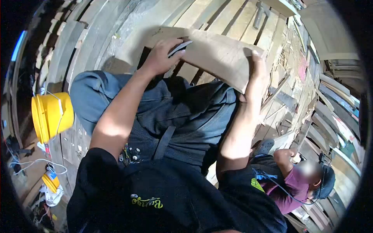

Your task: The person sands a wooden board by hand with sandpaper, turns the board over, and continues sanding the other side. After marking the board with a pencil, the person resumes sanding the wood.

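Note:
A wide, flat wooden board (217, 52) lies across in front of my crossed legs, tilted down toward the right. My left hand (161, 56) is at the board's left part, fingers closed round a thin, flat grey piece (180, 48) whose pale edge sticks out between thumb and fingers. I cannot tell whether this piece is a sheet or a blade. My right hand (257, 73) grips the board's right end, with the thumb up along the end edge and the remaining fingers partly hidden.
Slatted wooden flooring (186, 15) with gaps spreads ahead. Wood scraps (285, 91) litter the right side, near stacked planks (330, 128). A person in a purple shirt (293, 190) sits at the lower right. A yellow bucket (52, 116) stands left, above a white cable (37, 161).

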{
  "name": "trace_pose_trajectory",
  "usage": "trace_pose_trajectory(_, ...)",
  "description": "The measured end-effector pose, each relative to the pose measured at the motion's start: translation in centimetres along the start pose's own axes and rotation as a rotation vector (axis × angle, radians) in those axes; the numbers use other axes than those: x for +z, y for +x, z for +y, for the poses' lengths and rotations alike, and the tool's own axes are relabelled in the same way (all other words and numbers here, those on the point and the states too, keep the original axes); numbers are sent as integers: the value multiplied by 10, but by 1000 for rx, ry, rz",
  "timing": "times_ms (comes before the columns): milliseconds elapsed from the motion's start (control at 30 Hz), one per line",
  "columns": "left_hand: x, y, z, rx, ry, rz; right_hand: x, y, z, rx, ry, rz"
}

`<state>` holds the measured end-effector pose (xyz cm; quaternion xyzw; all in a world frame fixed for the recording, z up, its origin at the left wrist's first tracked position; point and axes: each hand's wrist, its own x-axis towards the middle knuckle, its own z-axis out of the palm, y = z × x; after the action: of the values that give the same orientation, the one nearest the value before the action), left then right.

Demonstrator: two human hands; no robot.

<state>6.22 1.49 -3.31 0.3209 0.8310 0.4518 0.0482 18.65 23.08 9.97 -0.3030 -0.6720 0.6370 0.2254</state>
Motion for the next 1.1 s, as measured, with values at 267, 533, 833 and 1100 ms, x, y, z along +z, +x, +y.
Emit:
trace_pose_trajectory(267, -34, 3, 21, -337, -177, 130, -2, 4, 14, 13, 175, -42)
trace_pose_trajectory(533, -63, 14, 28, -219, 34, 55, -3, 2, 7, 151, 119, -35)
trace_pose_trajectory(833, -17, 23, -13, -172, -163, -61, -4, 1, 4, 80, 150, -25)
trace_pose_trajectory(1100, -6, 12, -7, -79, 45, -48, -7, 3, 4, 93, 161, -8)
